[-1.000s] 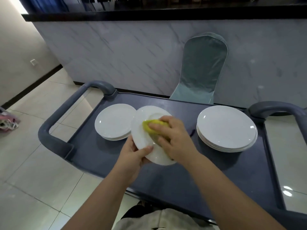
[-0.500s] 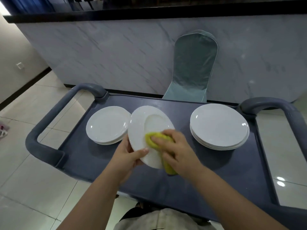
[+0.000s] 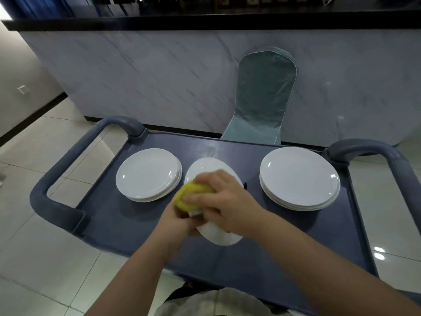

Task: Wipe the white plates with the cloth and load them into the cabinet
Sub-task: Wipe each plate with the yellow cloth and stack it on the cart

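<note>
over a grey-blue service trolley (image 3: pixel 57 179) on a tiled floor (image 3: pixel 45 258), a person wipes a white plate (image 3: pixel 211 166) with a yellow cloth (image 3: pixel 193 195). the right hand (image 3: pixel 223 201) lies on top, fingers curled over the bunched cloth and pressing it against the plate's left side. the left hand (image 3: pixel 175 220) grips the plate's near left rim from beneath, its fingers largely hidden under the cloth and the other hand. the plate is held tilted above the middle of the trolley's surface (image 3: pixel 118 220), between two stacks. to the left a stack of smaller white plates (image 3: pixel 148 174) sits flat on the surface, just beside the held plate. to the right, further off, lies a stack of larger white plates (image 3: pixel 298 176), also flat. how many each stack holds is hard to count. curved handles rise at either end of the trolley. beyond its far edge stands a chair (image 3: pixel 264 92) in a pale green cover, in front of a marble-patterned counter front (image 3: pixel 159 76).
</note>
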Demonstrator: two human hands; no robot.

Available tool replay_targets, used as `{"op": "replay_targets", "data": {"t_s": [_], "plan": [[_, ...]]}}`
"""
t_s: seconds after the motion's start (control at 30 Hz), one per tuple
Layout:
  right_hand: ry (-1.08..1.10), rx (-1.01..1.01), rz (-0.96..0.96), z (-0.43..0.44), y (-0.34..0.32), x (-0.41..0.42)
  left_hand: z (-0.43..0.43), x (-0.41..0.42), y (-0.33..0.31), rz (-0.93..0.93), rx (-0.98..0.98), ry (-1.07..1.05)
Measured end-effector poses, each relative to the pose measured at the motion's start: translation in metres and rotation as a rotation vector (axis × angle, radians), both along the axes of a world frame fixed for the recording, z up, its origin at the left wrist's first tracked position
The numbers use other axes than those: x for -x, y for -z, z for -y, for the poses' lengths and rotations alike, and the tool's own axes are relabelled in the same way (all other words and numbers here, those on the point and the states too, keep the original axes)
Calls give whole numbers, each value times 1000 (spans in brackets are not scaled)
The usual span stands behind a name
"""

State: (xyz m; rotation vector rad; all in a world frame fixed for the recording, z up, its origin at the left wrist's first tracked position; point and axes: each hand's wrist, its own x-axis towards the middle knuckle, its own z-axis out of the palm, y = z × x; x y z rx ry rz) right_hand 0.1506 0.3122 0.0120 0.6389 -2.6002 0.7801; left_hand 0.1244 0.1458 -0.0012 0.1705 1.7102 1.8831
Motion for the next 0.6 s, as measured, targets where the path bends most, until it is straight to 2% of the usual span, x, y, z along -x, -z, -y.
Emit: {"op": "replay_targets", "data": {"t_s": [0.07,0.1,0.2,0.27,0.33,0.4,0.47,0.5,0.6], "plan": [[-96,-45,-21,-2,-5,6,5,5,0,-1,-27,-6],[-58,-8,0,-7,-9,16,6,5,0,7,-51,5],[268,191,176,-27,-13,57,5,7,0,76,-169,-9],[439,238,370,-50,-8,75,2,12,2,204,-293,-82],[523,353,514,-74,0,67,0,19,6,333,-407,-170],[649,474,573,-84,12,37,-5,24,12,425,-494,-266],[767,447,513,-66,31,6,-14,30,20,467,-527,-352],[755,389,431,-44,39,-6,-20,32,23,468,-515,-379],[506,287,240,22,43,-23,-33,38,30,440,-449,-377]]}}
